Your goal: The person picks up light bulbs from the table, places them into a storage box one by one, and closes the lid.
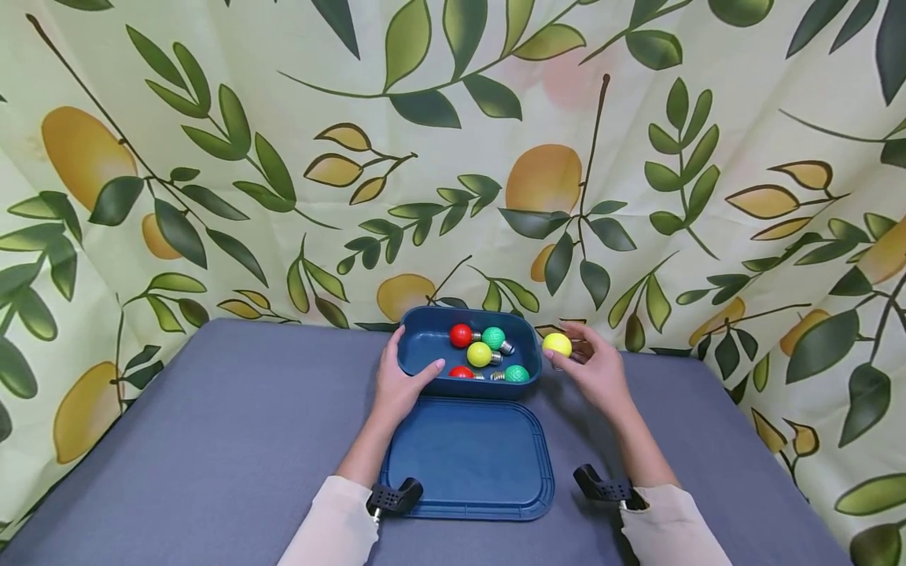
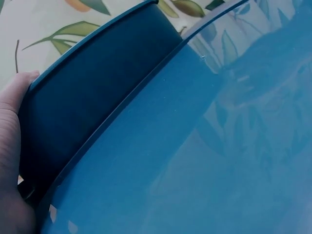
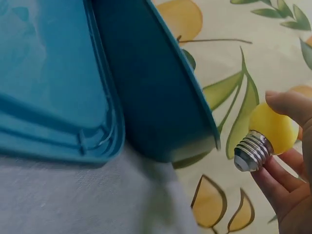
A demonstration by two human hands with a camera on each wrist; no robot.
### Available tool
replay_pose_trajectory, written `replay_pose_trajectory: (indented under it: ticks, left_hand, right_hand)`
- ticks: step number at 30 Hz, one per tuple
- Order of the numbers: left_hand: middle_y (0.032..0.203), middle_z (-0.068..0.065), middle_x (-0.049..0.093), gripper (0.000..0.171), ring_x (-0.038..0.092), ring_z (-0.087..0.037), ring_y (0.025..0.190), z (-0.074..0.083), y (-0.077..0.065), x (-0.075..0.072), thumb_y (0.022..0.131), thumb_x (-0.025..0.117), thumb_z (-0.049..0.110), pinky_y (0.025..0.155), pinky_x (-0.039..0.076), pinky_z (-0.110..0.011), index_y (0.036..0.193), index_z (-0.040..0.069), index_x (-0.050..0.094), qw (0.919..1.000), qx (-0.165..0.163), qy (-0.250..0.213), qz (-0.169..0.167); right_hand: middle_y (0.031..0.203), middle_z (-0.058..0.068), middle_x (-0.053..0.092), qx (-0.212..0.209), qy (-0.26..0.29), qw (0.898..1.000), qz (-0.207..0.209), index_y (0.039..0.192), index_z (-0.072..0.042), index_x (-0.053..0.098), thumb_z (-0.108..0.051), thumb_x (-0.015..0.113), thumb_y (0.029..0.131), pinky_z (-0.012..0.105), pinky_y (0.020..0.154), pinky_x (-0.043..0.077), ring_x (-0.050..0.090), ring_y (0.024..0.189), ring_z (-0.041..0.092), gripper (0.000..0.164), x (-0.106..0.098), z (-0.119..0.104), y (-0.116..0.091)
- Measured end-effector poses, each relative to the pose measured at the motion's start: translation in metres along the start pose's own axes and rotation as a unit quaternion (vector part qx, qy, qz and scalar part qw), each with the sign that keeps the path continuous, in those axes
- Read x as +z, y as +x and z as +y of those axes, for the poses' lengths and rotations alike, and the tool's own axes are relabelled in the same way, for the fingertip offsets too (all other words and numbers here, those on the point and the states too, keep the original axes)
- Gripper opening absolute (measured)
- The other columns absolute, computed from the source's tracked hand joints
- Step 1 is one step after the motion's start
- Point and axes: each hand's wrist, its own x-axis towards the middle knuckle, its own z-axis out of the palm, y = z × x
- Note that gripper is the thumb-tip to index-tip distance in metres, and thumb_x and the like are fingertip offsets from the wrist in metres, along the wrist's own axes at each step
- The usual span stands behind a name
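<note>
My left hand (image 1: 399,381) grips the left end of a dark blue plastic box (image 1: 433,385), thumb over the front rim and fingers along the side. In the left wrist view, the thumb (image 2: 24,87) lies at the box's rim. Between thumb and fingers, my right hand (image 1: 594,369) pinches a yellow light bulb (image 3: 275,127) just off the box's right end. Its silver screw base points down toward the left in the right wrist view. Inside the box lie red bulbs (image 1: 461,336), green bulbs (image 1: 517,373) and another yellow bulb (image 1: 479,354).
A flat blue lid (image 1: 467,460) lies on the grey table (image 1: 269,440), directly in front of the box and between my forearms. Behind the table hangs a cloth (image 1: 467,141) printed with leaves and fruit. Black straps with cameras (image 1: 396,497) sit on both wrists.
</note>
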Motion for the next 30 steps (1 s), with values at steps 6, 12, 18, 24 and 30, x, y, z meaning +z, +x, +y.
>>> replay_pose_trajectory:
  ticks: [6, 12, 18, 24, 30]
  left_hand:
    - [0.166, -0.011, 0.028, 0.091, 0.030, -0.037, 0.150, -0.002, 0.001, -0.001, 0.085, 0.079, 0.040, 0.120, 0.027, -0.067, 0.159, 0.024, 0.029, 1.0000, 0.000, -0.002, 0.004]
    - [0.166, -0.012, 0.028, 0.092, 0.030, -0.037, 0.150, -0.001, 0.000, -0.003, 0.085, 0.079, 0.039, 0.120, 0.026, -0.066, 0.159, 0.022, 0.029, 1.0000, -0.002, -0.002, 0.004]
    - [0.166, -0.012, 0.028, 0.092, 0.030, -0.037, 0.150, 0.001, 0.000, -0.002, 0.084, 0.080, 0.040, 0.120, 0.026, -0.066, 0.159, 0.022, 0.029, 1.0000, -0.002, -0.001, 0.001]
    - [0.166, -0.011, 0.027, 0.092, 0.029, -0.037, 0.150, 0.002, 0.000, -0.002, 0.085, 0.079, 0.040, 0.120, 0.027, -0.067, 0.159, 0.022, 0.028, 1.0000, -0.002, -0.002, -0.002]
    - [0.166, -0.011, 0.026, 0.092, 0.028, -0.037, 0.151, 0.003, -0.001, -0.002, 0.085, 0.079, 0.040, 0.120, 0.026, -0.067, 0.159, 0.023, 0.028, 1.0000, -0.004, -0.006, -0.004]
  right_hand:
    - [0.122, 0.019, 0.068, -0.017, 0.005, 0.999, -0.028, 0.124, -0.002, 0.067, -0.020, 0.079, 0.088, 0.006, 0.079, 0.051, 0.071, 0.108, 0.034, 0.042, 0.010, -0.010, 0.016]
    - [0.120, 0.019, 0.070, -0.017, -0.013, 0.998, -0.064, 0.121, -0.002, 0.068, -0.023, 0.080, 0.087, 0.017, 0.078, 0.056, 0.073, 0.108, 0.034, 0.042, 0.022, -0.012, 0.031]
    - [0.121, 0.019, 0.070, -0.034, -0.051, 0.995, -0.081, 0.122, -0.002, 0.068, -0.021, 0.082, 0.086, 0.051, 0.098, 0.055, 0.069, 0.112, 0.034, 0.044, 0.035, -0.009, 0.040]
    - [0.117, 0.017, 0.073, -0.063, -0.096, 0.990, -0.084, 0.117, -0.003, 0.071, -0.022, 0.083, 0.084, 0.051, 0.097, 0.050, 0.066, 0.110, 0.032, 0.040, 0.044, -0.004, 0.043]
    - [0.115, 0.018, 0.074, -0.094, -0.122, 0.985, -0.082, 0.115, -0.002, 0.074, -0.020, 0.084, 0.081, 0.052, 0.095, 0.051, 0.067, 0.110, 0.035, 0.039, 0.048, 0.002, 0.043]
